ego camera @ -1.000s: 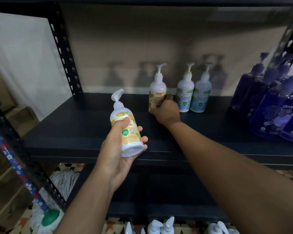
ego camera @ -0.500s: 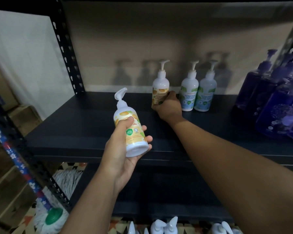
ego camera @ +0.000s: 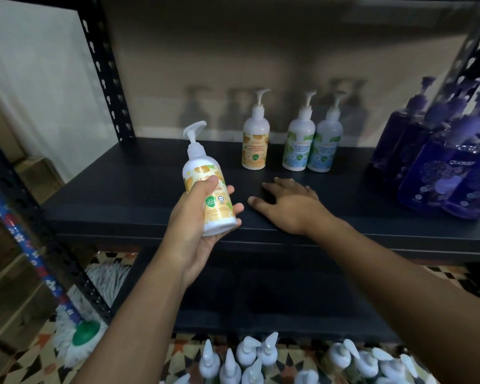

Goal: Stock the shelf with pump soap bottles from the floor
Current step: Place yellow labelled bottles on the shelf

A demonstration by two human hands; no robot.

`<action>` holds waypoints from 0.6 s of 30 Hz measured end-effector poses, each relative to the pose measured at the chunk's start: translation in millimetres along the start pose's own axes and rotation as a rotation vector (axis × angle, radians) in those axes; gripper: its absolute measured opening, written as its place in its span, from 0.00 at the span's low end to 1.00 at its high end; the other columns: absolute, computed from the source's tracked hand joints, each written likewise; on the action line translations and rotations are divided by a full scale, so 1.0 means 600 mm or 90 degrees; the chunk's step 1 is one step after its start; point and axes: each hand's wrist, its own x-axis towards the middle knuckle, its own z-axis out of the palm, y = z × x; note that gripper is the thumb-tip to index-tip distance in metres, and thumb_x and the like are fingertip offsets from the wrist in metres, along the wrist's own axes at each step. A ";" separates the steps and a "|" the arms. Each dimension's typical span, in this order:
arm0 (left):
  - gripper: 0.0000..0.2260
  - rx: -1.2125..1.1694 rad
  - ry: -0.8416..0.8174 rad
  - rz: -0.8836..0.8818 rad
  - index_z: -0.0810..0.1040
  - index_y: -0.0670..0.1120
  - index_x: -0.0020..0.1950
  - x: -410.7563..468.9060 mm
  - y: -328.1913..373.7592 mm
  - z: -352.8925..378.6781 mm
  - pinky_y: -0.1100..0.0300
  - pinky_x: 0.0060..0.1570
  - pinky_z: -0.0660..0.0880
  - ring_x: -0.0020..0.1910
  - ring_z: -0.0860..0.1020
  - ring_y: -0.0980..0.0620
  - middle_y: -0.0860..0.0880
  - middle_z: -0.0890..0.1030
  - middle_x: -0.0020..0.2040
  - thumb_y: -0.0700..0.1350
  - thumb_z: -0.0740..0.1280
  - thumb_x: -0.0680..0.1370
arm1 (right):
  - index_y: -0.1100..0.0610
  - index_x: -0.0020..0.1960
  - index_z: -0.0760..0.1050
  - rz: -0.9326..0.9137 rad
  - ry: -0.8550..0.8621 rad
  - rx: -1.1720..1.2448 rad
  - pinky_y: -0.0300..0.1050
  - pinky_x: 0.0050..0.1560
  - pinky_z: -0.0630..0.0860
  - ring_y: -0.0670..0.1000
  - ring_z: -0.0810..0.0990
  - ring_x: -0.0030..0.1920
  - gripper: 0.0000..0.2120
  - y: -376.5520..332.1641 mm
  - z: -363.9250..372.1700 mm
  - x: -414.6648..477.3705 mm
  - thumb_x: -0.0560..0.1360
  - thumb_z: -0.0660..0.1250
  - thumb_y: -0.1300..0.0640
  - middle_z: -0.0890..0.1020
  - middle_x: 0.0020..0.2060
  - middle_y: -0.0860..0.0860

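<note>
The left hand point(ego camera: 194, 228) gripped a tilted orange-label soap bottle point(ego camera: 205, 173) over the front of the shelf point(ego camera: 117, 195), likely bound beside its standing twin point(ego camera: 255, 146), while the right hand point(ego camera: 288, 207) rested open on it

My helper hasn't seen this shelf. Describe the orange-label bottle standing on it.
Look along the back of the dark shelf. The orange-label bottle stands leftmost there, a gap away from the green-and-blue-label pair. All three are white pump bottles, but only its label is orange.
</note>
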 end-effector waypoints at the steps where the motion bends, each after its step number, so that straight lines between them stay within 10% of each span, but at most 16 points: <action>1: 0.14 0.019 0.003 0.015 0.77 0.48 0.65 0.000 0.001 0.002 0.49 0.49 0.82 0.49 0.85 0.48 0.46 0.86 0.56 0.49 0.67 0.80 | 0.45 0.81 0.58 0.008 -0.011 -0.009 0.59 0.79 0.48 0.54 0.51 0.81 0.36 0.003 0.001 -0.003 0.78 0.49 0.29 0.55 0.81 0.49; 18: 0.33 0.557 -0.036 0.227 0.74 0.55 0.70 0.084 0.028 -0.035 0.52 0.61 0.80 0.57 0.83 0.57 0.55 0.84 0.57 0.55 0.81 0.68 | 0.45 0.80 0.60 0.029 0.029 -0.008 0.59 0.79 0.48 0.53 0.52 0.81 0.36 0.000 0.007 -0.011 0.78 0.48 0.28 0.58 0.81 0.48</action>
